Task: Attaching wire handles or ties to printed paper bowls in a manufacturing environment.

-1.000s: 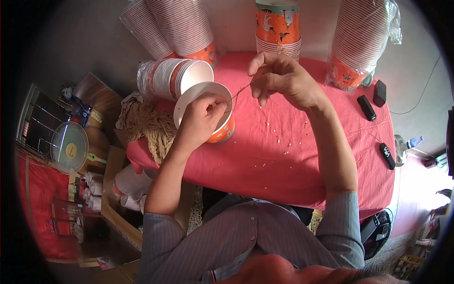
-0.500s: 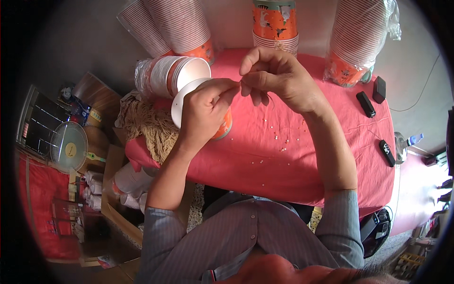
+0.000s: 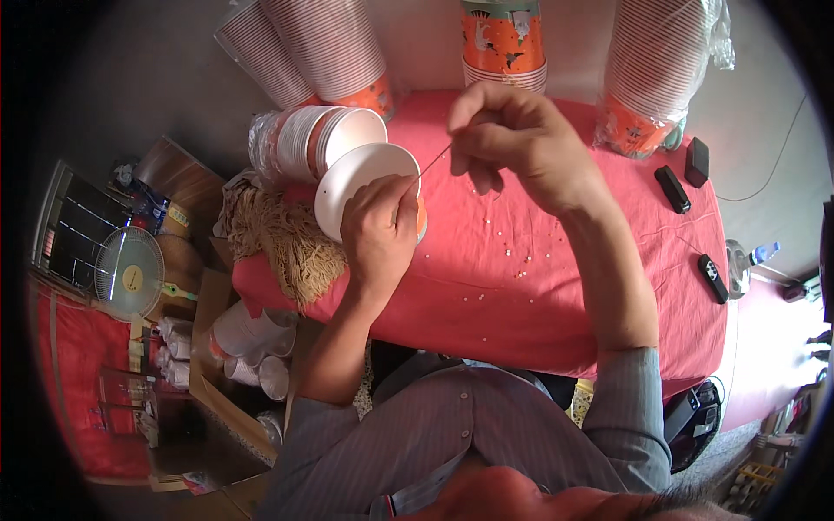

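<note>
My left hand (image 3: 378,233) grips an orange paper cup (image 3: 358,178) turned on its side, its white inside facing left. My right hand (image 3: 512,139) is pinched on a thin metal needle (image 3: 432,162) whose tip points down-left at the cup's rim, close to my left fingers. Both hands work over a table with a red cloth (image 3: 556,286). Small white bits (image 3: 508,252) lie scattered on the cloth beside the hands.
Sleeves of stacked paper cups stand at the table's back: far left (image 3: 304,52), centre (image 3: 504,43) and right (image 3: 651,78). Another sleeve (image 3: 300,139) lies behind the held cup. A bundle of tan string (image 3: 282,243) hangs off the left edge. Black gadgets (image 3: 682,178) lie at right. A box of cups (image 3: 248,347) sits on the floor.
My right hand has drawn back to the right from my left hand, and the needle shows between them again. The cup has turned a little in my left hand.
</note>
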{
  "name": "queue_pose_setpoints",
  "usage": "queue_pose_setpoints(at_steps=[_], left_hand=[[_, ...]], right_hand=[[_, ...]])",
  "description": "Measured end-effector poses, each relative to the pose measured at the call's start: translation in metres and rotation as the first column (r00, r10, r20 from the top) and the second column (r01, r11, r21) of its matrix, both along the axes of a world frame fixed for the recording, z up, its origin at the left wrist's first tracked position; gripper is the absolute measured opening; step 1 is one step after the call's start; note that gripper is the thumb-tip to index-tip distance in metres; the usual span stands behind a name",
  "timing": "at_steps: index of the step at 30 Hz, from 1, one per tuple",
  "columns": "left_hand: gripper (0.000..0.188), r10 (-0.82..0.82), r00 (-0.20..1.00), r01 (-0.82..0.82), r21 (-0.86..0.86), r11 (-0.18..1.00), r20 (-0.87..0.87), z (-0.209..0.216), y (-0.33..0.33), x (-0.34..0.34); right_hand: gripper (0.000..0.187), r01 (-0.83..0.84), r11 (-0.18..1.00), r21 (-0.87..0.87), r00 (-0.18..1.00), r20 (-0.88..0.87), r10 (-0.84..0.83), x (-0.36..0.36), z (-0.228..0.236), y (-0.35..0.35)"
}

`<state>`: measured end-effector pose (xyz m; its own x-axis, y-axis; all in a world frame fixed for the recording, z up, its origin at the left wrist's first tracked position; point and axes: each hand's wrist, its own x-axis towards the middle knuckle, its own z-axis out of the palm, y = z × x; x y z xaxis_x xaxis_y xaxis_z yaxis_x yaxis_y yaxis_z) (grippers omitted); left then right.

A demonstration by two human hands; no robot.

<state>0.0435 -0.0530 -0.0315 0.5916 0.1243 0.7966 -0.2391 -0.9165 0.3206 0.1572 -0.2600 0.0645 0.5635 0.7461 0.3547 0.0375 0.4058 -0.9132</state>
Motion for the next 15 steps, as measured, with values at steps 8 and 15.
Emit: queue_pose_setpoints(at_steps=[8, 15], left_hand=[[0.011, 0.161, 0.985, -0.141, 0.229, 0.963, -0.07, -0.014, -0.008, -0.002], [0.012, 0.303, 0.952, -0.259, 0.421, 0.869, -0.038, -0.017, -0.01, 0.001]], right_hand=[[0.019, 0.086, 0.944, 0.32, 0.996, -0.03, -0.08, -0.013, 0.021, -0.03], [0.036, -0.227, 0.858, 0.461, 0.966, -0.003, 0.257, -0.012, 0.012, -0.026]])
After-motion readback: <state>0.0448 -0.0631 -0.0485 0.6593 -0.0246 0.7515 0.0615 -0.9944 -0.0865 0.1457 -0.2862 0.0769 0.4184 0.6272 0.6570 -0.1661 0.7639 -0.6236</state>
